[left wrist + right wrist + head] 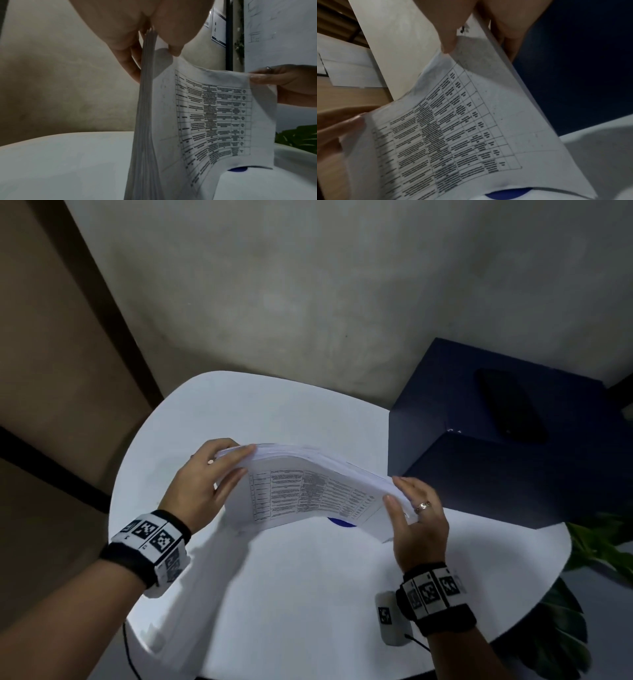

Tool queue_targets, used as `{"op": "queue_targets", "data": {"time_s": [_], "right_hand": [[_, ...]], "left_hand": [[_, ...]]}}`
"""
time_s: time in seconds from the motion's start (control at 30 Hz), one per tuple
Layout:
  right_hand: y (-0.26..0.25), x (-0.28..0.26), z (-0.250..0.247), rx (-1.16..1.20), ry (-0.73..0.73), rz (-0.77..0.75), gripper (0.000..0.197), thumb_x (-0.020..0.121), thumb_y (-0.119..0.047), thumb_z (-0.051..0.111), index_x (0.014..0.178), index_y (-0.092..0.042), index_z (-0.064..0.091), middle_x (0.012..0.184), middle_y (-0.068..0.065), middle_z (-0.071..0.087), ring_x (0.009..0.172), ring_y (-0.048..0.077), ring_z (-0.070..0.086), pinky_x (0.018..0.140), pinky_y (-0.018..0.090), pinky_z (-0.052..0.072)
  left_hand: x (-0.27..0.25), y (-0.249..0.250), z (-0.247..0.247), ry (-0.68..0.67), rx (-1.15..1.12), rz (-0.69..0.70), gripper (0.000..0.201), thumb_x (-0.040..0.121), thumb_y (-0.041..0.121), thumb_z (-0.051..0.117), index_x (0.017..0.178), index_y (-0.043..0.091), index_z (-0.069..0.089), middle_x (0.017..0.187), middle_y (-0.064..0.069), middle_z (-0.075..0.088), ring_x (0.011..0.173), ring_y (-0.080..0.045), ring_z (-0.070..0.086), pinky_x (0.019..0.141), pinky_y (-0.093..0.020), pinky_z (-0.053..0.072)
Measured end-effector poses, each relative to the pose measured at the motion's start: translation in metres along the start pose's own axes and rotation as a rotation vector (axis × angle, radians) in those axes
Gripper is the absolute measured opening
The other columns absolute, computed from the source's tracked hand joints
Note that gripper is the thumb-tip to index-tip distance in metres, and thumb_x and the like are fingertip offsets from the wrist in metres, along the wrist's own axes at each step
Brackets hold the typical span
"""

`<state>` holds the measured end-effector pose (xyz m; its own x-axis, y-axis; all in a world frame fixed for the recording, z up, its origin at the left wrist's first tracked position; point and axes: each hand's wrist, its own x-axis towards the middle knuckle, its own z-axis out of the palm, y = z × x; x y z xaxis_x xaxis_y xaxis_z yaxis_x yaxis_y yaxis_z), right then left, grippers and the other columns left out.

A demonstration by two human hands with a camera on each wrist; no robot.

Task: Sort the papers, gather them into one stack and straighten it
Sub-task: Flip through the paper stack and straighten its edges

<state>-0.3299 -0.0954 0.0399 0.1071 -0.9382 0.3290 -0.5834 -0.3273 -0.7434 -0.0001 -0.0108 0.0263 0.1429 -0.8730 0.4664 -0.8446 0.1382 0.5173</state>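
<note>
A thick stack of white papers (310, 486) with a printed table on the near sheet stands on its long edge on the white table (291, 594), bowed in the middle. My left hand (219, 474) grips its left end, thumb in front and fingers behind. My right hand (406, 505) grips the right end the same way. The left wrist view shows the paper stack (214, 121) edge-on between thumb and fingers (130, 65). In the right wrist view the table sheet (453, 135) fills the frame under my thumb (448, 40).
A dark blue box (507, 436) with a black phone (510, 405) on top stands at the table's right, close to my right hand. A blue round mark (340, 522) lies on the table under the papers. Green plant leaves (599, 546) reach in at the right edge.
</note>
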Motion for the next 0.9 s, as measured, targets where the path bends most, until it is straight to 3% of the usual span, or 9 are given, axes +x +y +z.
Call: {"op": "queue_targets", "data": {"time_s": [0.07, 0.13, 0.3, 0.43, 0.5, 0.57, 0.7, 0.83, 0.9], "right_hand": [[0.003, 0.000, 0.000, -0.054, 0.005, -0.051, 0.030, 0.089, -0.015, 0.066, 0.119, -0.018, 0.069, 0.120, -0.014, 0.051, 0.106, -0.014, 0.046, 0.084, 0.001, 0.039], [0.003, -0.001, 0.000, -0.129, -0.010, -0.098, 0.032, 0.091, -0.021, 0.063, 0.122, -0.016, 0.067, 0.122, -0.008, 0.051, 0.103, -0.009, 0.043, 0.081, -0.001, 0.036], [0.004, 0.001, -0.005, -0.159, -0.010, -0.085, 0.038, 0.090, -0.015, 0.067, 0.128, -0.013, 0.063, 0.123, 0.002, 0.055, 0.106, -0.003, 0.041, 0.085, 0.025, 0.045], [0.002, 0.007, -0.008, -0.192, -0.127, -0.044, 0.049, 0.089, -0.019, 0.067, 0.136, -0.013, 0.054, 0.125, -0.003, 0.051, 0.110, 0.009, 0.048, 0.092, 0.026, 0.045], [0.001, 0.012, -0.010, -0.224, -0.186, -0.047, 0.034, 0.089, -0.018, 0.067, 0.123, -0.013, 0.062, 0.114, -0.004, 0.055, 0.105, 0.017, 0.055, 0.087, 0.026, 0.047], [-0.001, 0.017, -0.014, -0.253, -0.235, -0.058, 0.015, 0.088, -0.014, 0.067, 0.103, -0.012, 0.067, 0.100, -0.006, 0.056, 0.095, 0.021, 0.059, 0.078, 0.016, 0.042], [-0.007, 0.026, -0.030, -0.225, -0.251, -0.053, 0.007, 0.084, -0.010, 0.071, 0.089, -0.014, 0.067, 0.088, -0.006, 0.058, 0.078, 0.006, 0.055, 0.070, 0.002, 0.036], [-0.006, 0.023, -0.030, -0.212, -0.355, 0.047, 0.030, 0.078, -0.014, 0.076, 0.105, -0.020, 0.063, 0.099, -0.010, 0.059, 0.087, 0.007, 0.056, 0.080, 0.021, 0.046], [-0.005, 0.023, -0.030, -0.216, -0.345, 0.059, 0.038, 0.076, -0.014, 0.078, 0.109, -0.022, 0.062, 0.101, -0.010, 0.059, 0.090, 0.009, 0.057, 0.083, 0.025, 0.049]], "left_hand": [[0.003, 0.000, -0.001, -0.007, 0.024, 0.036, 0.039, 0.096, 0.027, 0.051, 0.131, 0.013, 0.063, 0.115, -0.006, 0.059, 0.102, -0.018, 0.057, 0.093, -0.011, 0.038], [0.005, 0.000, -0.002, -0.031, 0.066, 0.067, 0.038, 0.097, 0.027, 0.051, 0.130, 0.011, 0.063, 0.113, -0.009, 0.062, 0.100, -0.023, 0.060, 0.091, -0.019, 0.043], [0.009, -0.008, -0.005, -0.057, 0.170, 0.113, 0.041, 0.094, 0.031, 0.054, 0.129, 0.011, 0.064, 0.114, -0.010, 0.064, 0.095, -0.027, 0.062, 0.080, -0.036, 0.053], [0.015, -0.011, -0.010, -0.143, 0.113, 0.083, 0.040, 0.094, 0.033, 0.050, 0.127, 0.014, 0.064, 0.110, -0.005, 0.068, 0.095, -0.024, 0.061, 0.082, -0.030, 0.049], [0.020, -0.009, -0.014, -0.189, 0.094, 0.046, 0.035, 0.093, 0.034, 0.049, 0.117, 0.017, 0.067, 0.103, 0.000, 0.070, 0.090, -0.023, 0.063, 0.079, -0.026, 0.046], [0.026, -0.004, -0.020, -0.218, 0.096, 0.021, 0.024, 0.091, 0.030, 0.054, 0.106, 0.018, 0.068, 0.093, 0.002, 0.070, 0.083, -0.027, 0.065, 0.072, -0.030, 0.047], [0.028, -0.002, -0.034, -0.249, 0.116, 0.076, 0.012, 0.089, 0.026, 0.061, 0.100, 0.025, 0.058, 0.089, 0.006, 0.068, 0.079, -0.024, 0.061, 0.067, -0.034, 0.050], [0.027, -0.004, -0.031, -0.508, 0.170, -0.105, 0.027, 0.092, 0.032, 0.064, 0.117, 0.031, 0.053, 0.100, 0.014, 0.057, 0.094, -0.016, 0.053, 0.078, -0.036, 0.047], [0.027, -0.005, -0.027, -0.543, 0.186, -0.130, 0.028, 0.092, 0.035, 0.063, 0.116, 0.036, 0.049, 0.102, 0.014, 0.058, 0.095, -0.015, 0.055, 0.078, -0.034, 0.047]]}}
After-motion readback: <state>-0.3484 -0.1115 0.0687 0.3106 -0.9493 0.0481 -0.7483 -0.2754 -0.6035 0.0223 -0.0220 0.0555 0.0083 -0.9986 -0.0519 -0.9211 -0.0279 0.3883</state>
